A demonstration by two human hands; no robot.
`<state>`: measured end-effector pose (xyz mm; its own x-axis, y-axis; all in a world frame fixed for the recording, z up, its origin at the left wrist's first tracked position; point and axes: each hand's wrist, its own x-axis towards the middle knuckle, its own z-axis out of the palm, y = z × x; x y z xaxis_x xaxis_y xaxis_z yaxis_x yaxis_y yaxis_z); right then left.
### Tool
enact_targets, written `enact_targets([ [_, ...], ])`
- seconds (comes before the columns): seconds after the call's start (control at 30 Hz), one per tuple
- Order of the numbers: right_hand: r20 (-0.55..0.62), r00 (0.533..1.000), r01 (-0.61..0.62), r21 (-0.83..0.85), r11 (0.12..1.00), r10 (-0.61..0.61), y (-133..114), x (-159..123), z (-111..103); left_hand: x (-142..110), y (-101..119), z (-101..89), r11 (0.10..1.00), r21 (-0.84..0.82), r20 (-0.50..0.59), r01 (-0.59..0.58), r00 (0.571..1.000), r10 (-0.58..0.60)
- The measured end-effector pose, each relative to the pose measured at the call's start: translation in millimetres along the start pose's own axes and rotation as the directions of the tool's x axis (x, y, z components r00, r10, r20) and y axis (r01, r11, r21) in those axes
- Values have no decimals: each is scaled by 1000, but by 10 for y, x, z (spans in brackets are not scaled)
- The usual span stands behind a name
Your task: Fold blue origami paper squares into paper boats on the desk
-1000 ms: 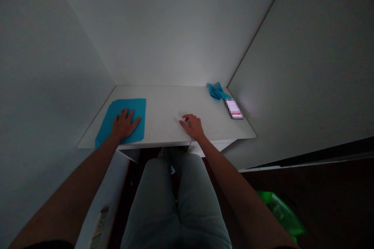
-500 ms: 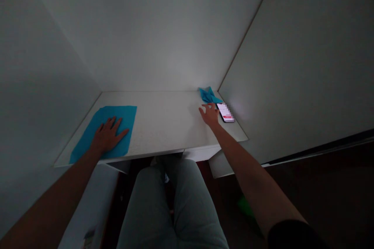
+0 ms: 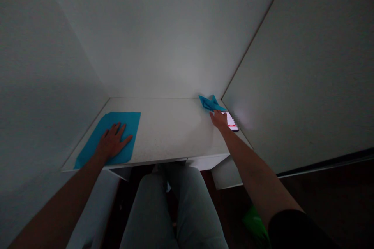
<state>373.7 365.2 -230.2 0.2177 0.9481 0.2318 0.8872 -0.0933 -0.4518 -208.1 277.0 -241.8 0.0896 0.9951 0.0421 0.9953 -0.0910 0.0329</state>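
My left hand (image 3: 112, 144) lies flat with fingers spread on a smooth blue cloth (image 3: 128, 124) at the left end of the white desk (image 3: 172, 132). My right hand (image 3: 219, 119) is at the far right of the desk, palm down, with its fingers slightly bent and apart. Its fingertips are at the near edge of a crumpled blue cloth (image 3: 210, 103); I cannot tell if they touch it. A phone (image 3: 232, 124) with a lit screen lies beside that hand, which partly covers it.
White walls (image 3: 163, 46) enclose the desk at the back and left, with a white panel (image 3: 306, 66) on the right. A drawer front (image 3: 207, 162) shows under the desk above my legs (image 3: 193, 202). Something green (image 3: 255, 221) is on the dark floor at right.
My right hand has moved right and forward, closer to the crumpled cloth and over part of the phone. My left hand stays on the flat cloth. The whole view has shifted slightly.
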Motion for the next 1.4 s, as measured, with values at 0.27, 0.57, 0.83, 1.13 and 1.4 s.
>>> enact_targets([
  [0.27, 120, 940, 290, 209, 934, -319, -355, -910, 279, 61, -43, -132, 999, 42, 99, -7, 995, 2],
  [0.57, 121, 885, 378, 376, 846, -449, -752, -1351, 338, 36, 1536, -136, 920, -318, -165, -230, 969, 186],
  [0.83, 110, 890, 383, 348, 856, -443, -844, -1441, 267, 48, 2075, 97, 699, -705, -268, -119, 957, -108],
  [1.13, 185, 904, 343, 219, 913, -384, -838, -1425, 266, -57, 2148, -15, 848, -386, -265, -364, 924, 276],
  [1.4, 165, 917, 318, 244, 916, -363, -853, -1427, 251, -51, 2190, -18, 877, -297, -255, -378, 916, 308],
])
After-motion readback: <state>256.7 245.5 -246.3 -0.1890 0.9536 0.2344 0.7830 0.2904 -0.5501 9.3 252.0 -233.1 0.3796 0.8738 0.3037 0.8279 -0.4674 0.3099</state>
